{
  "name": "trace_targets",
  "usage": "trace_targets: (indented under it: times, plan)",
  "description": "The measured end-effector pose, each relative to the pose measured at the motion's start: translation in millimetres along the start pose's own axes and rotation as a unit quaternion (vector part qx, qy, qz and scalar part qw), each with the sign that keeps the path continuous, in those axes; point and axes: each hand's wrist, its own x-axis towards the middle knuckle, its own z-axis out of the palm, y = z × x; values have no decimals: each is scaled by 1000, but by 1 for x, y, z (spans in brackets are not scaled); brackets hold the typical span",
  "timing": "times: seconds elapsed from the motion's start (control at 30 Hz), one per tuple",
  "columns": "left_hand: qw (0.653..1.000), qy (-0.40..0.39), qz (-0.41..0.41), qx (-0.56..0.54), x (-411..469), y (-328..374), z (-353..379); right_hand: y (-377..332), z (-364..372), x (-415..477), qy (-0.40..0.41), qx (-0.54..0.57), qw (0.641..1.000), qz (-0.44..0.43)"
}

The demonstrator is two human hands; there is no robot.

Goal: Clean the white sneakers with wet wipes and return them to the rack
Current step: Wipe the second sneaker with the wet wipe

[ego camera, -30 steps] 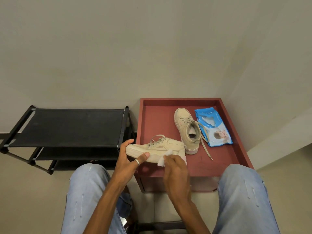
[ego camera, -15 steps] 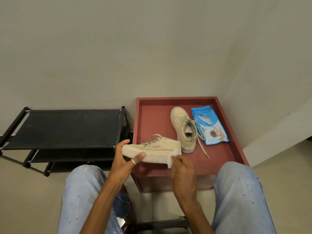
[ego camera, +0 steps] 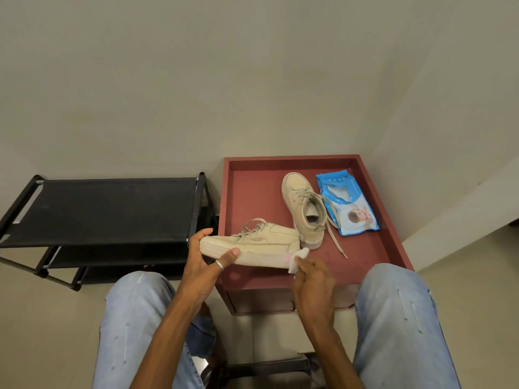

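**Right hand (ego camera: pixel 311 279) reaches the heel**

Pinching the wet wipe (ego camera: pixel 299 256), it has slid along the sole from midfoot to the heel of the sneaker (ego camera: pixel 258 242), gripped at the toe by the left hand (ego camera: pixel 207 262) above the near edge of the tabletop (ego camera: pixel 252 197) (that side looks nearly done).

Walls (ego camera: pixel 196 80): showing plain off-white, meeting in a corner.
Floor (ego camera: pixel 42 318): showing pale beige.
Red table (ego camera: pixel 252 192): standing in the corner.
Black rack (ego camera: pixel 106 209): standing just beside it, against the wall.
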Motion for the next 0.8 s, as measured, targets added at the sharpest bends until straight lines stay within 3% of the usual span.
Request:
trace_targets:
  times: [0.07, 0.13, 0.23, 0.4, 0.57, 0.7, 0.8]
  plan:
    - [1000, 1, 1, -3, 0, 0, 2, 3, 2, 3, -2, 10, 1000, -3]
    - [1000, 1, 2, -5, -1, 1, 2, 13, 3, 13, -23, 48, 997, 62]
    - [1000, -1, -2, -5, 0, 1, 1, 25, 0, 29, -124, 108, 972, 169]
    - [1000, 7, 2, 10, -1, 2, 3, 26, -7, 44, -223, 180, 935, 209]
    - [1000, 7, -4, -2, -2, 0, 4, 25, -9, 45, -231, 72, 951, 193]
    - [1000, 3, -9, -6, -1, -1, 3, 22, -9, 42, -169, 119, 957, 202]
    - [1000, 4, -10, -10, 0, -2, 3, 20, -9, 41, -199, 152, 941, 227]
